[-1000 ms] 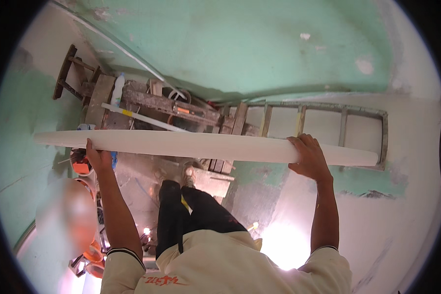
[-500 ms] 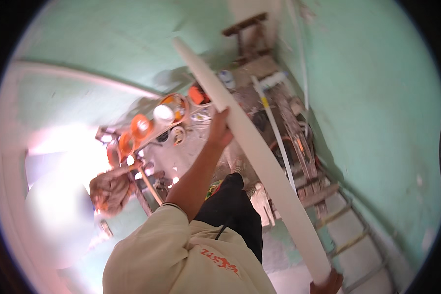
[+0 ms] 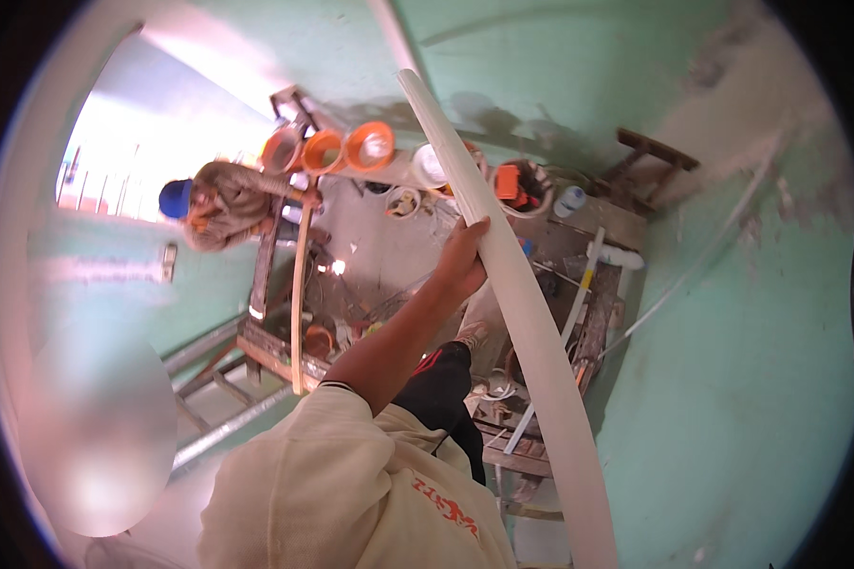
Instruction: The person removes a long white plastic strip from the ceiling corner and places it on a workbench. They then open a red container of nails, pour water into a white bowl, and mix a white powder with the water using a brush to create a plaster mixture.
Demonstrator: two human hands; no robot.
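Note:
A long, off-white board (image 3: pixel 541 370) runs diagonally from the upper middle of the view down past the lower edge. My left hand (image 3: pixel 465 258) is closed around its left edge, fairly high up, with the arm stretched forward. The board's far end hangs over several buckets, partly covering a white bucket (image 3: pixel 430 167). Its near end leaves the picture at the bottom. My right hand is out of view.
At left a person in a blue cap (image 3: pixel 175 199) holds a long wooden strip (image 3: pixel 301 294). Orange buckets (image 3: pixel 370 146) line the far wall. A ladder (image 3: pixel 223 427) lies lower left; a straightedge with a yellow mark (image 3: pixel 586 277) leans at right. Debris covers the floor (image 3: pixel 389 242).
My view has turned, so the room has shifted to the right and the co-worker shows more clearly. The board stands steeper. My right hand, earlier at its near end, has left the picture.

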